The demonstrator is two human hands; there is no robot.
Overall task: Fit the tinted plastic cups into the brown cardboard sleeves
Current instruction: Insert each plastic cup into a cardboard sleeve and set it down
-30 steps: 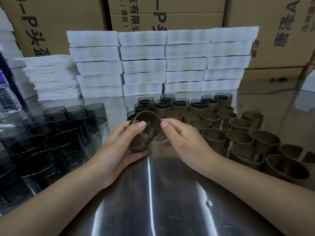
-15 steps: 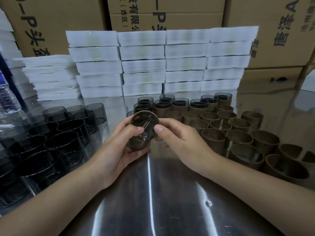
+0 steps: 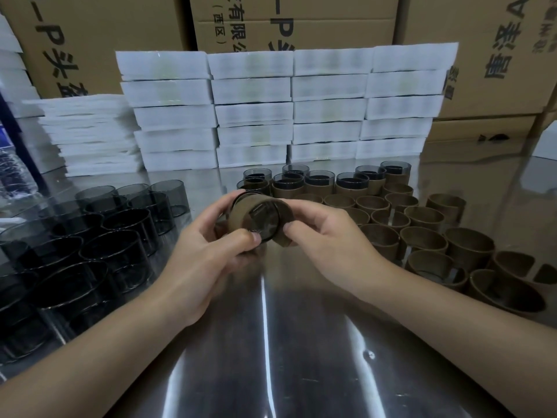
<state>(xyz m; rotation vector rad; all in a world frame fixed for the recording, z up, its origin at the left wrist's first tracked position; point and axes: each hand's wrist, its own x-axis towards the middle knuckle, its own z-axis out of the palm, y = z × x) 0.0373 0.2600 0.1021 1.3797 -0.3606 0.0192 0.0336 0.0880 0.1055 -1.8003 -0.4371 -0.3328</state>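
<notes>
While a glossy steel table (image 3: 271, 357) throws back streaks of light across the lower frame, a smoky tinted cup (image 3: 266, 220) is held at the centre of the frame, above the tabletop. It is tipped on its side, with one round, see-through end turned toward the camera. A brown cardboard sleeve (image 3: 239, 214) is wrapped round its wall, matte against the shiny plastic, and a thin dark rim of the cup is seen poking out at the sleeve's upper-left edge. The left hand (image 3: 208, 260) is curled under and around the sleeve, thumb pressed on its near edge. The right hand (image 3: 325, 242) is clamped on the opposite side, thumb below and forefinger laid over the top. Fingers of both hands are closed on the pair, not spread.

At the left of the frame, bare tinted cups (image 3: 120, 224) are massed upright, cylindrical, dark and glassy. At the right, empty sleeves (image 3: 422, 236) are stood in loose rows, open rings of dull brown card. Just behind the hands, sleeved cups (image 3: 319, 182) are lined up, each clear rim showing above a brown band. Further back, white flat packs (image 3: 250, 110) are stacked in neat columns, and printed cardboard cartons (image 3: 301, 19) are piled across the top of the frame. A crinkled clear bottle (image 3: 15, 173) is glimpsed at the far left edge.
</notes>
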